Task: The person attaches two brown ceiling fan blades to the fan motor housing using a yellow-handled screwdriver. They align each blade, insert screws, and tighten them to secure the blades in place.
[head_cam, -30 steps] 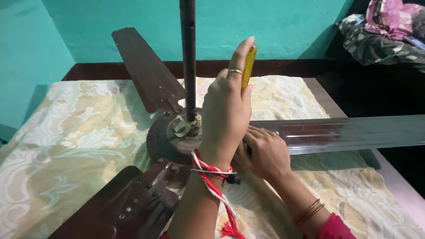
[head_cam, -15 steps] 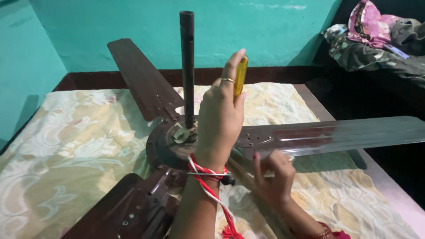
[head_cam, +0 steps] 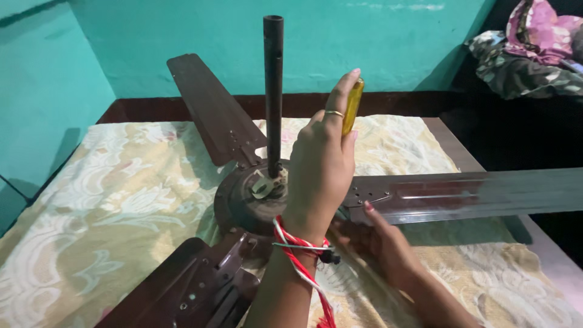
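While raised, left hand [head_cam: 322,164] grip upright on yellow screwdriver [head_cam: 352,106], wrist bent.

The fan [head_cam: 255,194] is lying on the bed [head_cam: 109,200]; its rod [head_cam: 273,91] is standing upright, clothes [head_cam: 534,48] sitting behind right.

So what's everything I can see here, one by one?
fan: one, dark brown, on the bed, rod up
blades: three, brown, spread from the hub
bedsheet: one, cream floral, under the fan
walls: teal, behind and left
clothes: a pile, mixed colours, top right
screwdriver: one, yellow handle, in the left hand
left hand: ring, red-white thread at wrist
right hand: low, touching the right blade's inner end
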